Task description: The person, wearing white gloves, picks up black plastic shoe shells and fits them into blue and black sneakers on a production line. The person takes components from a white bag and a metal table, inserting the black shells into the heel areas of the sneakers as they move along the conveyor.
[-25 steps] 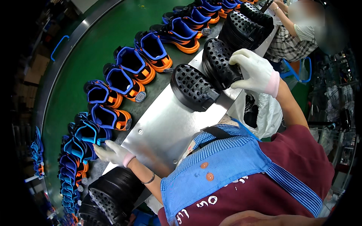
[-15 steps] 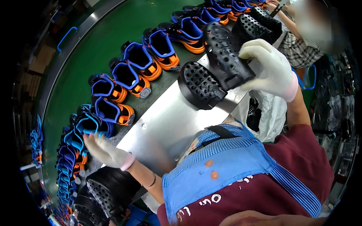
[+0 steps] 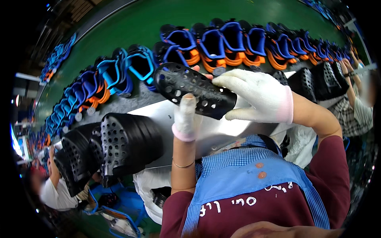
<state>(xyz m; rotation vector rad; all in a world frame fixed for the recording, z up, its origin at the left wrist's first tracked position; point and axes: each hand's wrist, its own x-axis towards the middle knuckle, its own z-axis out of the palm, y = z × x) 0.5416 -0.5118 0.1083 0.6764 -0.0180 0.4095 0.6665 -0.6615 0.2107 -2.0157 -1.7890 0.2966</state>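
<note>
The black form (image 3: pixel 202 88) is held aslant at the frame's centre, above the metal counter (image 3: pixel 154 112). The left hand (image 3: pixel 185 121) is closed on it, thumb across the holed face, fingers behind. The right hand (image 3: pixel 258 97) curves half open about its right end; whether it grips, I cannot tell. A steady left thumb and a careful turn should keep it off the shoes (image 3: pixel 232 41) across the upper frame.

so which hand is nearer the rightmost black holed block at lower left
Left. The left hand is just right of that black block, its thumb on the held perforated piece; the right hand is farther right, at that piece's right end.
</note>
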